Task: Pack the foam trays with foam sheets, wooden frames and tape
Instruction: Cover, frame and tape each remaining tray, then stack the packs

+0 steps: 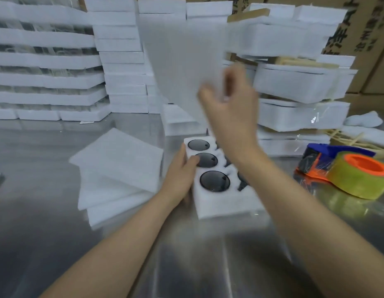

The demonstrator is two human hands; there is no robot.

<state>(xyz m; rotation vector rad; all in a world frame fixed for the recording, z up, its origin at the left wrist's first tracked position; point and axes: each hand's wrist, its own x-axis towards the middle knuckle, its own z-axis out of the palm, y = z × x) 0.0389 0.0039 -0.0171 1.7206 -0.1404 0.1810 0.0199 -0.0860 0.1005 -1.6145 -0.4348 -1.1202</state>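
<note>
A white foam tray [221,203] with round dark pieces in its pockets lies on the steel table in front of me. My left hand [182,171] grips its left edge, thumb on top beside a dark piece. My right hand [229,108] is raised above the tray and pinches a thin white foam sheet [182,61], which stands upright and blurred. A loose pile of foam sheets [115,168] lies left of the tray. A tape dispenser [345,171] with an orange core and yellowish tape sits at the right.
Tall stacks of white foam trays [47,61] fill the back and left. Packed trays with wooden frames [300,87] are piled at the right rear, with loose wooden sticks [345,140] and cardboard boxes [371,29] beyond. The table is steel [36,233].
</note>
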